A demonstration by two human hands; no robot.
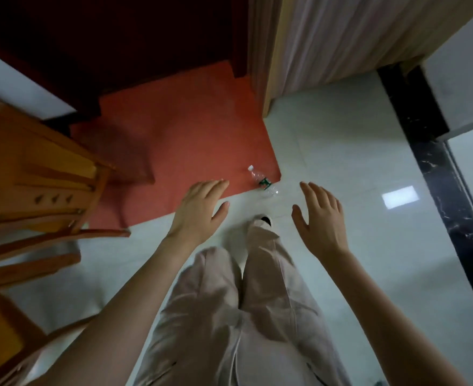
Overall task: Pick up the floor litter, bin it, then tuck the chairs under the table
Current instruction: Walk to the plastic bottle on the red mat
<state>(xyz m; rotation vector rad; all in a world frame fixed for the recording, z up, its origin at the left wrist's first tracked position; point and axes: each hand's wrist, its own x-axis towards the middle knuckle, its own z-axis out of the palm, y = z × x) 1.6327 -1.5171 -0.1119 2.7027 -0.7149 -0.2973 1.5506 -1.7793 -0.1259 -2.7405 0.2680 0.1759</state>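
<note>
One bottle on the floor, both hands empty above it

One clear plastic bottle (263, 181) with a white cap and green label lies on its side across the corner of the red mat (179, 140), its base end over the pale tile floor (341, 151) — litter not yet picked up. The left hand (199, 211) and right hand (320, 218) hang on either side of it, fingers spread and holding nothing, likely readied for a reach down. To the left, a wooden chair (40, 176) stands apart from any table, so tucking it in waits.
</note>
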